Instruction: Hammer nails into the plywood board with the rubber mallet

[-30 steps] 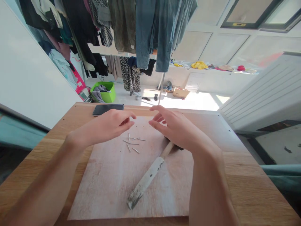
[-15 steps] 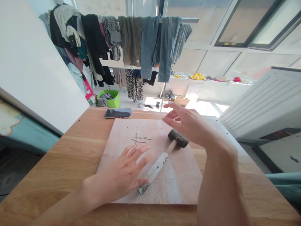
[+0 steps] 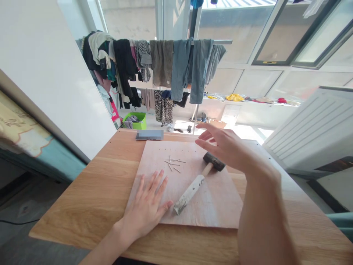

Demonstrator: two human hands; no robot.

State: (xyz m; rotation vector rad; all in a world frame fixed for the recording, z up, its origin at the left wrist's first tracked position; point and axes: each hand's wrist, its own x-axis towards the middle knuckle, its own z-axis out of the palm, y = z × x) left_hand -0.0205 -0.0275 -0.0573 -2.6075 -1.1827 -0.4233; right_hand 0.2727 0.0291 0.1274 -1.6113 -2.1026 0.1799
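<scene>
My left hand (image 3: pixel 149 204) lies flat on the lower left of a pale wooden board (image 3: pixel 220 206), fingers spread and holding nothing. Just right of its thumb is the handle end of a mallet (image 3: pixel 190 193), which lies diagonally on the board with its black head toward the upper right. Several loose nails (image 3: pixel 174 162) are scattered beyond my left fingertips. A row of small dark marks runs along the board's far side. Above and beyond the mallet head hovers my right hand (image 3: pixel 220 141), its fingers bent loosely and apart, with nothing seen in them.
A phone (image 3: pixel 149 135) lies at the far left of the wooden table (image 3: pixel 91 184), behind the board. Past the table are a green basket (image 3: pixel 142 121) and a rack of hanging clothes (image 3: pixel 182 70). A white panel (image 3: pixel 66 66) stands left, a ribbed white cabinet (image 3: pixel 309 121) right.
The camera view has shifted. My left hand has drawn back from near the nails and mallet handle and settled flat toward the board's left. My right hand stays about the same.
</scene>
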